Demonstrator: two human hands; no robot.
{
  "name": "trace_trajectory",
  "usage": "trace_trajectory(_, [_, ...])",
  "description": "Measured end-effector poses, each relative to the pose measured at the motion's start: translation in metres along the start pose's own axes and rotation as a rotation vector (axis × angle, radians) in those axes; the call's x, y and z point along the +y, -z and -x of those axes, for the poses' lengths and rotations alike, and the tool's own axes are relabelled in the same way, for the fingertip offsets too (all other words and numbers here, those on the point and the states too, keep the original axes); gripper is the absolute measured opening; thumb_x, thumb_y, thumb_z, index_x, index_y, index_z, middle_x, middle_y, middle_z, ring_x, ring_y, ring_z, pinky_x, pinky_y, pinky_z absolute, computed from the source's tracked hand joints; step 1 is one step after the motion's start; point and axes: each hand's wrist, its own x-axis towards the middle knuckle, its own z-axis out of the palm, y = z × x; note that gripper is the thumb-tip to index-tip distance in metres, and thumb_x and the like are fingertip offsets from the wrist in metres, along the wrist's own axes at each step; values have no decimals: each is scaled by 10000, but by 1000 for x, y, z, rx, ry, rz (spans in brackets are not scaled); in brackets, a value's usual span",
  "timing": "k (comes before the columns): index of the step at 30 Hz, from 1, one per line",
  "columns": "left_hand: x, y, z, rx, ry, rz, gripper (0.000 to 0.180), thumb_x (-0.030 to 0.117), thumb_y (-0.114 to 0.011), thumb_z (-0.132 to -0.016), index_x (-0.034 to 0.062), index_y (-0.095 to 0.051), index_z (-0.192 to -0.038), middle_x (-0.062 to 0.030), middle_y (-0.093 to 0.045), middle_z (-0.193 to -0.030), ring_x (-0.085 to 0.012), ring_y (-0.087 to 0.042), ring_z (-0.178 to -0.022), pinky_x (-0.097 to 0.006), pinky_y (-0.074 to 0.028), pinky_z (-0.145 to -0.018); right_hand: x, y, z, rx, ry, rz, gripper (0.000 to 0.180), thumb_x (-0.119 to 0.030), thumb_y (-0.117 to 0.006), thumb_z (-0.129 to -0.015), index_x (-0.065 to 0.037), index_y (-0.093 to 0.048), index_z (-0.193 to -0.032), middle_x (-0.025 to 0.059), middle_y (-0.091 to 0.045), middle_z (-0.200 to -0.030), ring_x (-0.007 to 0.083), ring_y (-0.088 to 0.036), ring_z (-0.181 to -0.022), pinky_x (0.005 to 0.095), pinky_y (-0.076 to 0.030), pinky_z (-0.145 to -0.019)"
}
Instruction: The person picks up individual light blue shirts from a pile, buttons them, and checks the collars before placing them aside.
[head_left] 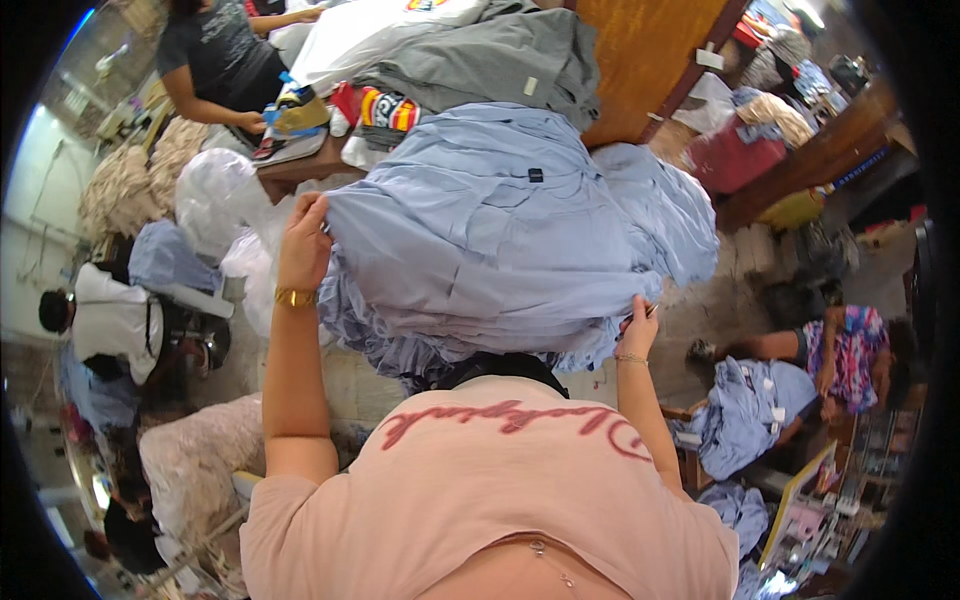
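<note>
A light blue shirt (pixel 480 220) lies spread on top of a thick stack of similar blue garments in front of me. A small dark label shows near its collar. My left hand (pixel 309 220) is closed on the shirt's left edge, with the cloth pinched at the fingers. At the lower right corner, my right hand (pixel 638 328) is closed and touches the shirt's edge. A small dark metallic thing sticks out of that hand's fingers; its kind is too small to tell. More blue cloth (pixel 660 210) hangs on the stack's right side.
Grey cloth (pixel 500 65) and white garments lie beyond the stack, beside a wooden panel (pixel 640 60). A person (pixel 220 70) handles things at the far left. Others sit at left and right near blue garments (pixel 750 410). Clear plastic bags (pixel 220 195) stand at left.
</note>
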Motion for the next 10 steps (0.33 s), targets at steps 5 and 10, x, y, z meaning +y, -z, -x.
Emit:
trace_trajectory(5, [-4, -23, 36, 150, 230, 157, 158, 199, -505, -889, 54, -567, -890, 53, -540, -792, -16, -476, -673, -185, -382, -595, -21, 15, -1, -18, 71, -18, 223, -257, -568, -865, -76, -524, -742, -48, -434, -545, 56, -375, -392, 211, -299, -368])
trace_trajectory(10, [15, 4, 8, -4, -84, -432, 166, 208, -531, -875, 78, -569, -970, 31, -534, -835, -49, -466, -690, -191, -376, -575, -15, 8, -21, 21, 165, 152, 220, -276, -558, -868, -58, -544, -844, -9, -472, -606, 72, -401, -427, 233, -322, -384])
